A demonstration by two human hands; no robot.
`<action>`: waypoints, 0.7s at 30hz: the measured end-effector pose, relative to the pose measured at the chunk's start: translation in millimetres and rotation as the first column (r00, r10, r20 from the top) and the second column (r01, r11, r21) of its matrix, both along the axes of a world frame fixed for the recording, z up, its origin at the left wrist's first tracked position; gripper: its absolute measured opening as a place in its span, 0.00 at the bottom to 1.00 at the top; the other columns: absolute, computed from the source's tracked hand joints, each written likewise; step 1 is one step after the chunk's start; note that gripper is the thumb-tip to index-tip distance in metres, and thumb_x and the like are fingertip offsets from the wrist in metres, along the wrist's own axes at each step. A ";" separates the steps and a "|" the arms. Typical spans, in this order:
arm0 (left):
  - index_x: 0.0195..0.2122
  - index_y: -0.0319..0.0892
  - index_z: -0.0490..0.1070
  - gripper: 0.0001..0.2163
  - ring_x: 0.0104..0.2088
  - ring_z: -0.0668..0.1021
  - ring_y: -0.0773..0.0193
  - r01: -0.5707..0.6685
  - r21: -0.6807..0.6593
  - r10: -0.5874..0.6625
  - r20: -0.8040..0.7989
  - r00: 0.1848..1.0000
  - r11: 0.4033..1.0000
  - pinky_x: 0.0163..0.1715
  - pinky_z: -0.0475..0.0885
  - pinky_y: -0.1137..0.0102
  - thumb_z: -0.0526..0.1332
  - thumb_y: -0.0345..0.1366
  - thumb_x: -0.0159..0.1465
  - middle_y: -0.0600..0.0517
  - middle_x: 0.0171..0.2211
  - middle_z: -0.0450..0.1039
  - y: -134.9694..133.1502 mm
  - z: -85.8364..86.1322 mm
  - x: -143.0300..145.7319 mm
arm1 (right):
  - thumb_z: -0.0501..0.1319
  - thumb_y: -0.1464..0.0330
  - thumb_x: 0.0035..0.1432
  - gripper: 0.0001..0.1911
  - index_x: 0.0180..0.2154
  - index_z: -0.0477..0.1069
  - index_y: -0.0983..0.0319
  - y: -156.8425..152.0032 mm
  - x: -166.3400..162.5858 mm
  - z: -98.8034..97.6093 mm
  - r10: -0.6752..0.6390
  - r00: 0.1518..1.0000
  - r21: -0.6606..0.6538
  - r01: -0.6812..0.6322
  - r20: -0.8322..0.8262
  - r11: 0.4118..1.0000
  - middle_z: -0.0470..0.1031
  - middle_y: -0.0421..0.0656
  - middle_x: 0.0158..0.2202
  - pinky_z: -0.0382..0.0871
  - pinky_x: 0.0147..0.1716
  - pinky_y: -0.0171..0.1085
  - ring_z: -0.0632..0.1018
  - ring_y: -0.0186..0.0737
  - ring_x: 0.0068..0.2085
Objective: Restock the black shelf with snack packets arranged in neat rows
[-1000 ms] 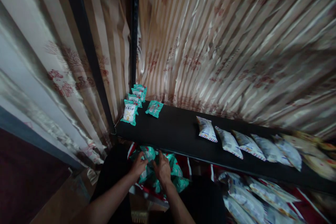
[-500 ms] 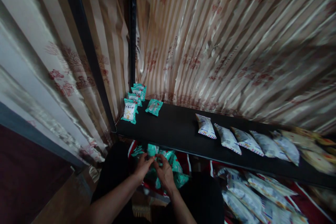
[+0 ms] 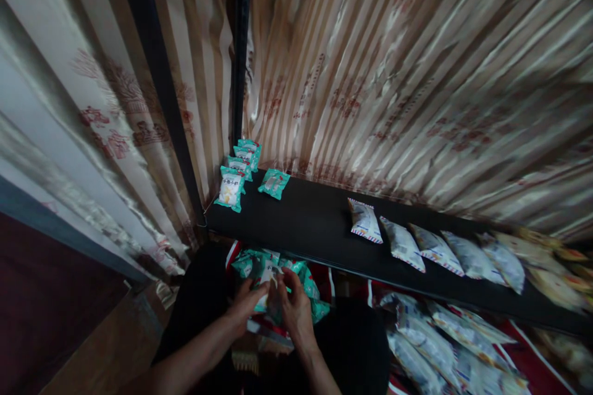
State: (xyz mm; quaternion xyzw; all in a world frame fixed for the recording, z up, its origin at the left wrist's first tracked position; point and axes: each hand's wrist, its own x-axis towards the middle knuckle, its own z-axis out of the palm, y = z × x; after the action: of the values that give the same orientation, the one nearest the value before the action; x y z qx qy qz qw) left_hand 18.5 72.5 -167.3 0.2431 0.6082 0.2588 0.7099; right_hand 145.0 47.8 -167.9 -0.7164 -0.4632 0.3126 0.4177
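Low in front of the shelf, my left hand (image 3: pixel 246 302) and my right hand (image 3: pixel 295 301) are closed on the two sides of a green-and-white snack bag (image 3: pixel 269 270). Its printed white face points up, and my fingers hide part of it. Beneath it, more green snack bags (image 3: pixel 306 281) fill a red bin with a white edge (image 3: pixel 233 252). On the shelf's left end, several green snack bags (image 3: pixel 230 189) stand upright in a row. One green snack bag (image 3: pixel 274 183) lies beside that row.
The black shelf (image 3: pixel 306 216) also bears several white bags with striped ends (image 3: pixel 365 220), with yellowish packs (image 3: pixel 551 271) at the far right. Below right, another red bin holds white bags (image 3: pixel 426 336). Curtains (image 3: pixel 333 74) and dark posts (image 3: pixel 152 62) enclose the left and back.
Between my hands a green-and-white bag now shows its printed white face more fully. My hands sit slightly lower and farther apart. The view has tilted a little.
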 end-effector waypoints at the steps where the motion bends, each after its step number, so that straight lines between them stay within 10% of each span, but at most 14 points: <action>1: 0.58 0.39 0.60 0.32 0.48 0.76 0.53 -0.029 -0.020 0.029 0.028 0.999 0.999 0.39 0.74 0.67 0.66 0.44 0.54 0.41 0.53 0.69 -2.0 3.3 -7.3 | 0.52 0.54 0.56 0.23 0.47 0.67 0.62 -0.3 2.1 3.2 -0.034 0.999 0.003 0.034 0.012 0.999 0.77 0.48 0.41 0.71 0.42 0.41 0.78 0.44 0.42; 8: 0.57 0.35 0.62 0.35 0.51 0.74 0.51 -0.156 0.041 0.151 0.108 0.983 0.987 0.49 0.70 0.66 0.70 0.42 0.51 0.39 0.54 0.69 -1.1 20.4 -51.6 | 0.59 0.49 0.49 0.23 0.37 0.74 0.61 6.7 -5.9 26.5 0.153 0.956 -0.184 -0.202 -0.249 0.962 0.79 0.46 0.37 0.71 0.42 0.40 0.78 0.47 0.42; 15: 0.49 0.40 0.72 0.28 0.48 0.75 0.50 -0.108 0.359 0.068 0.123 0.990 0.927 0.49 0.70 0.61 0.68 0.48 0.49 0.46 0.47 0.75 39.8 43.5 -69.9 | 0.64 0.53 0.46 0.25 0.42 0.71 0.61 46.8 -34.5 47.4 0.233 0.841 -0.079 -0.309 -0.489 0.948 0.77 0.44 0.37 0.72 0.37 0.40 0.78 0.45 0.39; 21: 0.49 0.41 0.69 0.20 0.53 0.71 0.54 0.043 0.671 0.234 -0.317 0.919 0.740 0.55 0.64 0.60 0.62 0.40 0.55 0.46 0.51 0.71 76.6 42.3 -79.2 | 0.64 0.56 0.48 0.23 0.43 0.68 0.62 104.3 -52.4 46.4 0.256 0.902 0.093 -0.239 -0.347 0.967 0.77 0.46 0.40 0.71 0.42 0.40 0.77 0.44 0.41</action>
State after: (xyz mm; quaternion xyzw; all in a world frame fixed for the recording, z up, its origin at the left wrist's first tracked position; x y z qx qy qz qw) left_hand -60.6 149.1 -125.0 0.4932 0.6132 0.4430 0.4296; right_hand 92.6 152.1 -121.5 -0.5731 -0.4744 0.4764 0.4686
